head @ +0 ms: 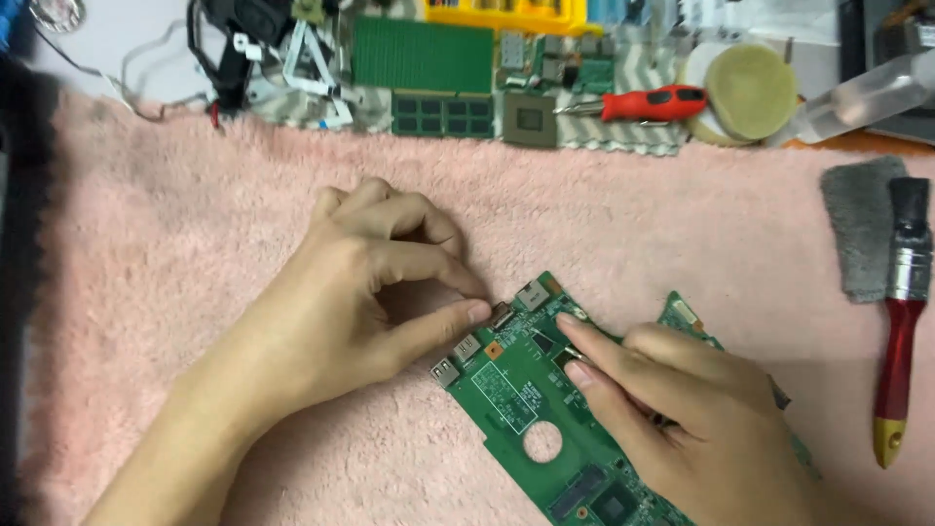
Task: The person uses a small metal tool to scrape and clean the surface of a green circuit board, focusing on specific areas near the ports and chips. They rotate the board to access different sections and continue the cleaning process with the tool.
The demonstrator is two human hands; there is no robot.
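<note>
my left hand (365, 282) is curled narrow, thumb and forefinger pinched together on a small silver connector (503, 314) at the upper edge of the green circuit board (506, 390). the other fingers fold loosely above the pinch. my right hand (696, 409) lies flat over the board's right half, forefinger and middle finger stretched out and pressing down on the board just right of the connector; i cannot tell whether anything thin sits under those fingertips.

the board lies tilted on the fluffy pink towel (195, 244), with a round hole below the connector and silver ports along its left edge.

well above the board, past the towel's far edge, lie two green memory sticks (429, 78), one large and one smaller with black chips, and beside them a square grey processor chip (530, 120). right of the chip lies a red-handled screwdriver (648, 102), then a round yellowish sponge pad (750, 90) and a clear plastic bottle (867, 97). a yellow plastic case (506, 15) sits beyond the memory sticks. far right of the board, a grey cloth (859, 229) lies under a brush with a red and yellow handle (901, 321).
</note>
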